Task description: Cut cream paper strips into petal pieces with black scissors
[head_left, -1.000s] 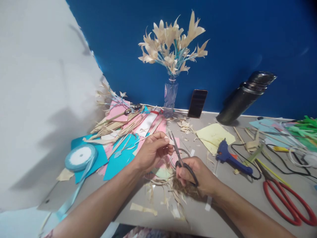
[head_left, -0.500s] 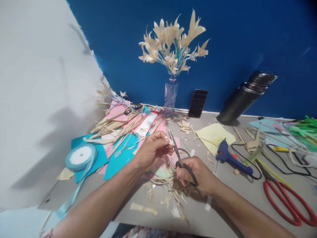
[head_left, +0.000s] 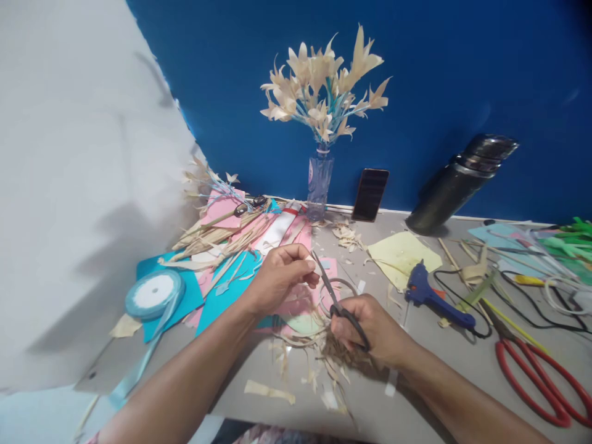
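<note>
My left hand (head_left: 285, 274) is closed in a pinch on a small pale husk piece (head_left: 316, 266), mostly hidden by the fingers. In my right hand (head_left: 358, 327) are black-handled scissors (head_left: 330, 287), their blades pointing up and to the left beside the pale piece. The blades look nearly closed; whether they touch the piece I cannot tell. Below the hands lie a ring-shaped loop (head_left: 300, 341), a heap of brown shreds (head_left: 346, 351) and scattered husk scraps (head_left: 269, 391) on the table.
Behind stand a clear bottle (head_left: 320, 185) of husk flowers (head_left: 324, 80), a phone (head_left: 370, 195) and a black flask (head_left: 457, 185). Rightward lie a blue glue gun (head_left: 437, 302) and red-handled scissors (head_left: 531, 376). Leftward are a ribbon roll (head_left: 155, 293), coloured sheets (head_left: 226, 308) and dried husks (head_left: 222, 237).
The view has shifted slightly. My hands stay almost in place, with the scissor blades still beside the pale piece, which now shows less between my left fingers.
</note>
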Motion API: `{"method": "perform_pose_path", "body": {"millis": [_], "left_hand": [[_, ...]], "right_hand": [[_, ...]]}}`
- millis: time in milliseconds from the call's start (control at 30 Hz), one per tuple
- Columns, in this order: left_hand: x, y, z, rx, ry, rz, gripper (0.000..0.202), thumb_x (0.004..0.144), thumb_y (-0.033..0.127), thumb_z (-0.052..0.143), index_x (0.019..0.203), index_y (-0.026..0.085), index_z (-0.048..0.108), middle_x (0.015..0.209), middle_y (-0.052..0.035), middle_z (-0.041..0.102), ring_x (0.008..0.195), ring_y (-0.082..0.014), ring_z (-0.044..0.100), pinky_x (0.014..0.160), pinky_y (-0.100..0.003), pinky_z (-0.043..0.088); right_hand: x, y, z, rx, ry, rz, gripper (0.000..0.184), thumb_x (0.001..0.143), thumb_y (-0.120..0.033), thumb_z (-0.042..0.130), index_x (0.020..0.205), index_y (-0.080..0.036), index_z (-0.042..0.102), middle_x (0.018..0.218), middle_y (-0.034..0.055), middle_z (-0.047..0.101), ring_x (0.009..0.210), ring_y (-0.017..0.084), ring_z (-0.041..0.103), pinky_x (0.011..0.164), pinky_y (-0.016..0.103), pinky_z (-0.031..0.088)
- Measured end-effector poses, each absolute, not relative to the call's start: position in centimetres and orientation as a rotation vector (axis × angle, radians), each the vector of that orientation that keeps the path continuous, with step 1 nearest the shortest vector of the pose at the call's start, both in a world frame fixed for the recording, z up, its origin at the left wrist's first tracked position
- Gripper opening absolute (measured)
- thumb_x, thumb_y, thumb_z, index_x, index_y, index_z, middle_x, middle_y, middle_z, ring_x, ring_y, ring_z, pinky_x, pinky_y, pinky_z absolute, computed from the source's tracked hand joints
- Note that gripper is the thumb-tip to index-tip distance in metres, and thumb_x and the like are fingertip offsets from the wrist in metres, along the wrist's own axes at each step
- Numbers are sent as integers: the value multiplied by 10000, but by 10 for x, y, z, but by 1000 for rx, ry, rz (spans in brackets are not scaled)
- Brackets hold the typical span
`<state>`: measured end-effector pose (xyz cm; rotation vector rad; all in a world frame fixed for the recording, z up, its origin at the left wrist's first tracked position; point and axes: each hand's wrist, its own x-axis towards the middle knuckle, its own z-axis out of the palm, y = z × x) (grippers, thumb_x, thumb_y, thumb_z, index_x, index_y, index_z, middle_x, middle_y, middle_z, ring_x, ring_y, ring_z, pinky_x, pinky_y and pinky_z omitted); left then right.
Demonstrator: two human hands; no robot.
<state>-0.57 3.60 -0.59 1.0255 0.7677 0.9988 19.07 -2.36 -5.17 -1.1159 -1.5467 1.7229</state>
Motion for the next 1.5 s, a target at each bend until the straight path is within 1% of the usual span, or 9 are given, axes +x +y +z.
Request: {"method": "perform_pose_path", "body": {"millis": [133,467,733,867,1033,1133,1233,1367,1500], "left_hand": [[-11,39,-5,1112,815,954,184,711,222,756,665,140,598,589,-12,643,542,-117,612,579,-233,481],[-14,41,-4,1140,801,916,192,724,239,761,671,138,608,613,-25,666,569,-123,625,601,-237,492],[-12,42,-8,1004,742,919,219,700,234,798,689,142,600,625,-13,674,585,-122,655,618,-226,501],[-10,41,-8,1036,766,925,223,697,250,804,678,132,616,619,-30,676,585,-122,640,603,-223,484],[0,34,-13,976,783,909,249,684,300,814,702,133,629,634,-20,664,562,-102,599,579,-215,473],[9,28,-18,954,780,851,269,666,309,825,674,128,625,614,-14,650,532,-89,577,557,-199,453],[17,22,-23,942,773,817,266,669,291,825,659,123,620,599,-7,635,520,-75,557,546,-181,436],[21,21,-25,886,752,770,264,678,288,818,673,125,611,615,-24,647,524,-83,566,539,-181,434],[20,22,-25,778,739,738,305,724,401,764,701,142,605,605,-27,636,516,-109,581,510,-197,434]], "right_hand": [[190,-24,-50,-1157,-1575,1698,533,778,-620,675,543,-160,546,450,-26,491,414,78,395,418,218,253],[187,-23,-43,-1191,-1518,1722,590,711,-672,701,468,-166,518,408,-23,458,392,68,347,406,232,204],[191,-22,-46,-1164,-1529,1722,559,748,-594,717,465,-150,531,399,-27,444,394,62,330,415,232,192],[188,-21,-39,-1086,-1432,1785,532,754,-625,685,548,-148,572,483,5,533,424,85,409,416,226,282],[184,-17,-34,-1074,-1134,1526,319,697,-406,806,796,-150,645,673,-2,624,571,110,531,530,224,409],[184,-16,-32,-1059,-993,1456,351,647,-327,839,880,-163,634,705,-9,658,604,132,594,584,243,458],[183,-16,-31,-1000,-914,1475,369,618,-302,855,877,-170,628,681,-15,665,596,154,630,590,264,483],[182,-15,-33,-937,-879,1556,285,641,-237,839,816,-166,626,636,-16,656,566,155,638,587,269,492],[183,-14,-35,-836,-817,1659,254,645,-183,818,796,-174,615,630,-16,655,557,154,639,574,262,489]]}}
